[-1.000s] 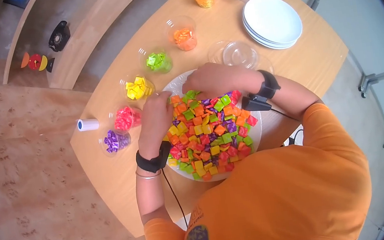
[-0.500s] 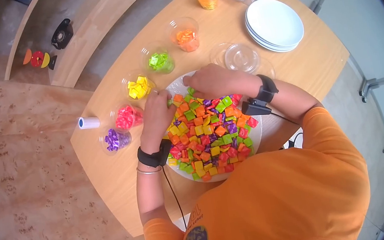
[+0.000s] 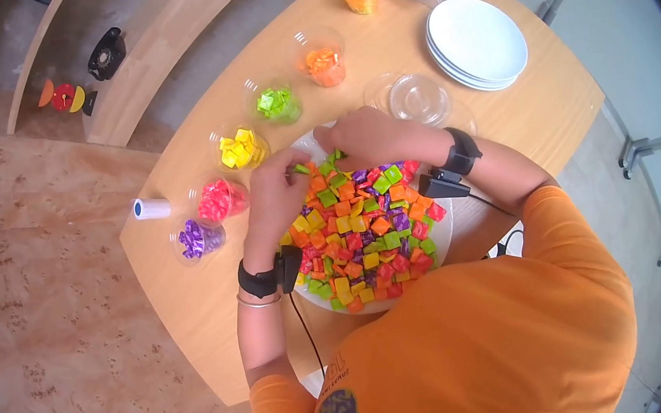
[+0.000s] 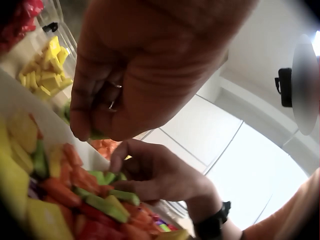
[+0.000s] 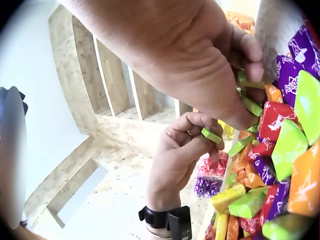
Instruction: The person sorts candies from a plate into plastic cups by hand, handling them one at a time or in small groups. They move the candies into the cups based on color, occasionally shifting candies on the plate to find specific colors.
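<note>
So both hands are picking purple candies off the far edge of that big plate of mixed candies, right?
Not purple: the pieces pinched by the left hand and the right hand are green candies, as the right wrist view shows. The rest holds: both work at the far edge of the plate.

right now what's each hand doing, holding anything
Left hand: pinches a green candy over the plate's far edge.
Right hand: fingers curled round green candies at the pile's far side.

Candy heap sits on the platter (image 3: 443,229) mid-surface (image 3: 192,302); cups (image 3: 236,149) arc along its left, stacked plates (image 3: 478,40) behind right.
</note>
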Motion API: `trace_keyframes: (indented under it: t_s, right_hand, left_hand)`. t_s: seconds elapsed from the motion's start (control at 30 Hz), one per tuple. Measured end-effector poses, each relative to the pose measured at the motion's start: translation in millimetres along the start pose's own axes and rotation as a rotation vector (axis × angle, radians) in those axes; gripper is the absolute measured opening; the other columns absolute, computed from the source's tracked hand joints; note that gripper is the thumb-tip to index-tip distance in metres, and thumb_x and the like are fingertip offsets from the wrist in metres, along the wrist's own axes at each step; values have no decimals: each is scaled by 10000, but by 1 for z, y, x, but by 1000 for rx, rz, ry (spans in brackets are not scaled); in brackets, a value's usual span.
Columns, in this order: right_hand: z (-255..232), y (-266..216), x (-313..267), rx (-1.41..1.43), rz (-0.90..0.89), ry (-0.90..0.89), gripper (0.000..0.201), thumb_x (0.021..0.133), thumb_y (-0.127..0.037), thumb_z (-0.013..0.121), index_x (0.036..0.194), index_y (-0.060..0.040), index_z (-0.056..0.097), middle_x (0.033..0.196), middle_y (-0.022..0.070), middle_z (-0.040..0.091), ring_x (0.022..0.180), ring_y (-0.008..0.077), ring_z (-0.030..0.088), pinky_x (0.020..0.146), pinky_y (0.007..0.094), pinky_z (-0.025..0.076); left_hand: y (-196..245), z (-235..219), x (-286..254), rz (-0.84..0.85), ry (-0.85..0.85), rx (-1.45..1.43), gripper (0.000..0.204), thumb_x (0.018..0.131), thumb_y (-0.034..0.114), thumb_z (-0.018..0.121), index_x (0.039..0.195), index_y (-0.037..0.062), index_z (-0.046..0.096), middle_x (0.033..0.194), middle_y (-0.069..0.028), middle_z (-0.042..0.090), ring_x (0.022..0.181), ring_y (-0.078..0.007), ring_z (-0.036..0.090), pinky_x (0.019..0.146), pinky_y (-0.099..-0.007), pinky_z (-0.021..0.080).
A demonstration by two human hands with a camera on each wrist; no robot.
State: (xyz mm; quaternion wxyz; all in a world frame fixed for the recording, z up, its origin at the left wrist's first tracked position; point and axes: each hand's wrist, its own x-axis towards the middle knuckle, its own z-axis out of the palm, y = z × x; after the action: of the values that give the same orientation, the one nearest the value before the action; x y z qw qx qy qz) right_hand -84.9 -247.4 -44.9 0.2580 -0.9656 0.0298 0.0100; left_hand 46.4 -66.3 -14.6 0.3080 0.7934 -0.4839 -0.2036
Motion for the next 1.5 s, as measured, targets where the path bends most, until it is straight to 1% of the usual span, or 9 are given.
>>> trace_keyframes:
  t_s: [0.3, 0.6, 0.7, 0.8, 0.97, 1.03, 1.23, 1.47, 1.5]
  right_hand:
    - [3, 6, -2, -7, -111, -14, 279, 847, -248, 719, 1066, -84, 664, 826, 168, 695, 828, 393, 680, 725, 499, 522]
    - [-28, 21, -5, 146, -54, -27, 283, 886, -316, 699, 1073, -104, 722, 861, 152, 715, 843, 358, 689, 737, 452, 521]
    - [-34, 24, -6, 181, -48, -48, 275, 888, -319, 704, 1042, -92, 715, 845, 143, 708, 816, 342, 685, 723, 439, 514]
    - [-37, 23, -6, 198, -63, -55, 264, 890, -315, 707, 1024, -88, 709, 833, 134, 704, 791, 326, 678, 710, 422, 509]
    - [-76, 4, 6, 187, -40, 9, 250, 892, -307, 711, 1023, -94, 706, 808, 133, 692, 762, 323, 666, 698, 417, 505]
    - [-91, -5, 26, 59, -139, 242, 247, 897, -299, 711, 1018, -84, 703, 813, 135, 691, 752, 320, 665, 691, 425, 504]
    - [-86, 4, 98, 137, -249, 391, 310, 897, -290, 723, 1084, -43, 712, 874, 144, 723, 789, 293, 694, 729, 391, 532]
    - [-72, 24, 30, 286, -104, 399, 254, 889, -224, 727, 1055, -32, 729, 866, 118, 730, 802, 243, 704, 731, 342, 537]
    - [-70, 21, 15, 262, -74, 242, 238, 881, -217, 731, 1034, -36, 728, 853, 115, 729, 796, 252, 704, 729, 354, 539]
  left_hand:
    - [0, 19, 10, 273, -143, 264, 323, 792, 60, 676, 1106, -5, 711, 910, -183, 701, 800, -327, 681, 717, -400, 534]
    - [-10, 11, 37, 90, -446, 122, 278, 780, 70, 727, 1048, 5, 688, 893, -161, 723, 835, -282, 708, 708, -368, 535]
    - [-10, 16, 36, 176, -433, 41, 328, 737, 104, 738, 1051, 28, 684, 967, -198, 704, 946, -393, 673, 822, -446, 530]
    - [-22, 21, 38, 288, -447, 125, 329, 764, 92, 745, 1078, 26, 676, 989, -154, 713, 854, -279, 699, 744, -369, 539]
    - [-31, 27, 38, 295, -432, 239, 311, 748, 134, 749, 1040, 51, 682, 1035, -161, 679, 993, -349, 648, 866, -427, 514]
    - [-30, 28, 34, 249, -450, 281, 322, 747, 145, 758, 1046, 65, 671, 1064, -160, 656, 1037, -370, 619, 897, -447, 497]
    - [-16, 29, 29, 347, -404, 218, 339, 759, 172, 790, 1040, 57, 639, 1019, -166, 646, 1037, -375, 617, 897, -446, 493]
    - [-15, 24, 28, 287, -446, 267, 308, 773, 177, 793, 1013, 61, 639, 1006, -142, 645, 1029, -360, 608, 881, -448, 489]
    - [-13, 22, 27, 305, -445, 276, 303, 775, 177, 793, 1010, 62, 641, 1006, -141, 644, 1024, -360, 608, 877, -450, 489]
